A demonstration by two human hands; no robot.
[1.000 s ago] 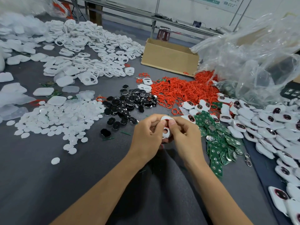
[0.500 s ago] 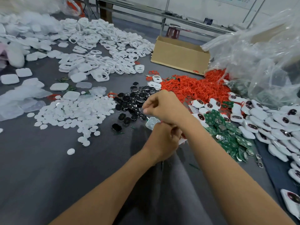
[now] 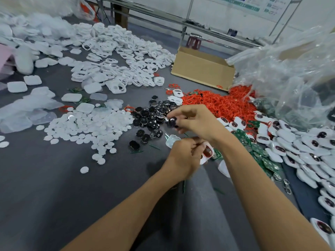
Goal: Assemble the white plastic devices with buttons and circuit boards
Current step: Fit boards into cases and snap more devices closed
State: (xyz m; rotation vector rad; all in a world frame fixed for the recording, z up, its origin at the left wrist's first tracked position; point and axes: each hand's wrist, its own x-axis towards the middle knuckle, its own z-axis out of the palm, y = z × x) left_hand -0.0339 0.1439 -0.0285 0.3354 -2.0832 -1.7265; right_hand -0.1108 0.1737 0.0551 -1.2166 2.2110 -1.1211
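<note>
Our right hand (image 3: pixel 197 122) hung just above the near edge of the heap of black buttons (image 3: pixel 150 117). Its thumb and forefinger were drawn narrow and pinched a single black button (image 3: pixel 172 122) at the tips, and the other fingers were curled loosely beneath. Our left hand (image 3: pixel 183 157) sat just below and nearer to us, over the grey table (image 3: pixel 54 196). Its fingers (image 3: pixel 196 147) were curled tight round a white device shell (image 3: pixel 206 154) whose dark window faced up on the thumb side. The pinched button was held apart from the shell, a little above and to the left of it. A pale translucent piece (image 3: pixel 172 141) jutted out past the left knuckles; we could not tell whether the fingers gripped it. White discs (image 3: pixel 90 127) lay to the left, red rings (image 3: pixel 217 104) beyond the hands, and green circuit boards (image 3: pixel 253 147) and finished white devices (image 3: pixel 308 149) to the right.
</note>
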